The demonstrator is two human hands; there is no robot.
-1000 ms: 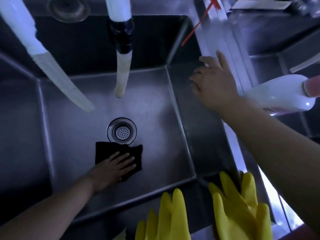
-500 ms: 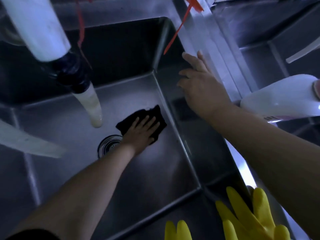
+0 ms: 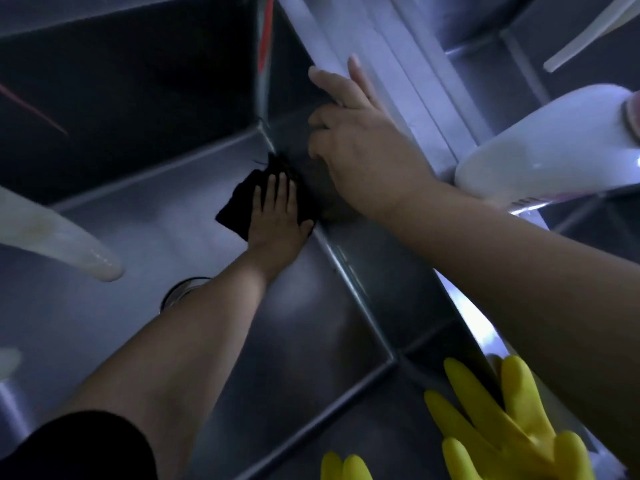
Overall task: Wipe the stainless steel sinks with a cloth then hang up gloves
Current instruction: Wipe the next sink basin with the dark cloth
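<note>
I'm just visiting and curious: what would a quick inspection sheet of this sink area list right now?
Surface: stainless steel sink, dim, with its drain partly hidden by the forearm.
Job's things: black cloth flat on the sink floor in the far right corner; yellow gloves lying over the near rim.
Clutter: white bottle on the divider between the sinks.
Hands: left hand presses flat on the cloth; right hand rests on the divider edge, holding nothing.
Cables: nothing seen; a pale hose end hangs over the sink.
Surroundings: second sink to the right.
</note>
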